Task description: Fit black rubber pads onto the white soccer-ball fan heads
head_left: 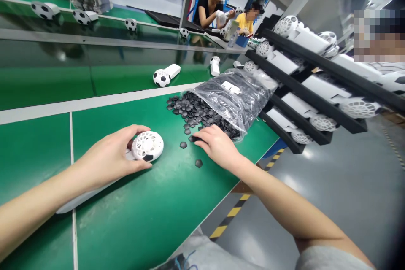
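My left hand is closed around a white handheld fan with a round openwork head. One black pentagon shows on the lower edge of that head; the hand and forearm cover much of the handle. My right hand has its fingertips pinched on a small black pentagon piece, partly hidden by the fingers. Two loose pentagon pieces lie near it, one to the left and one below. Just beyond, a heap of black pentagon pieces spills from a clear plastic bag.
At right, black racks holding white fans overhang the floor by the bench edge. Football-patterned fans lie on the green conveyor behind the pale rail. Across it, people work at the far bench.
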### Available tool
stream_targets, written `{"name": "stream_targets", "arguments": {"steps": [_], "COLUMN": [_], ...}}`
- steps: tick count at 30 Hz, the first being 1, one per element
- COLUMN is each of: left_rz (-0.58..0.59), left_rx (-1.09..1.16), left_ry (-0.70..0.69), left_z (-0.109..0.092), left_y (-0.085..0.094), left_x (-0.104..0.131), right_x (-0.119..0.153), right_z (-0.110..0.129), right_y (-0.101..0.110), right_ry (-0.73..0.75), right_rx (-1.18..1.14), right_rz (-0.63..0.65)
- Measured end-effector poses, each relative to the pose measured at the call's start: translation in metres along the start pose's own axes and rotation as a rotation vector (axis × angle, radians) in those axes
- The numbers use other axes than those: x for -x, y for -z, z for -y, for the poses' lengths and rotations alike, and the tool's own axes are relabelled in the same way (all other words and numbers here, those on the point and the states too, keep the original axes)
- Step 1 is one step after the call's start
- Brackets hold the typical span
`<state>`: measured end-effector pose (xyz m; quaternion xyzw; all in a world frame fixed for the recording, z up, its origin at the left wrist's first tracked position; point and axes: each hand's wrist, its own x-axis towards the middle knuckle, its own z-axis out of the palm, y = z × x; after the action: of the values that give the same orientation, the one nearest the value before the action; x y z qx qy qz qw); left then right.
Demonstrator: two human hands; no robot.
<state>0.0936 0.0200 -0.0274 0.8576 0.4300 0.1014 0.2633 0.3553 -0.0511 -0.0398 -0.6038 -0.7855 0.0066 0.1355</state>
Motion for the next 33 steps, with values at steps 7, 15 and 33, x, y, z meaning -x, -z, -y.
{"name": "stream_targets", "arguments": {"steps": [7,15,33], "left_rz": [0.058,0.077,-0.064], "left_rx": [-0.167,-0.197,-0.101], "left_ry": [-0.179,-0.154,-0.14], "left_z": [0.0,-0.003,-0.016], "left_y": [0.007,0.008,0.001], "left_x": [0.005,0.007,0.011], "right_x": [-0.006,-0.008,-0.026], "right_z": [-0.001,0.056,0.072], "right_y": [-0.006,0.005,-0.012], "right_ry": [0.073,0.041,-0.087], "right_rx": [0.165,-0.668,-1.013], "right_rz": [0.022,-0.032,0.083]}}
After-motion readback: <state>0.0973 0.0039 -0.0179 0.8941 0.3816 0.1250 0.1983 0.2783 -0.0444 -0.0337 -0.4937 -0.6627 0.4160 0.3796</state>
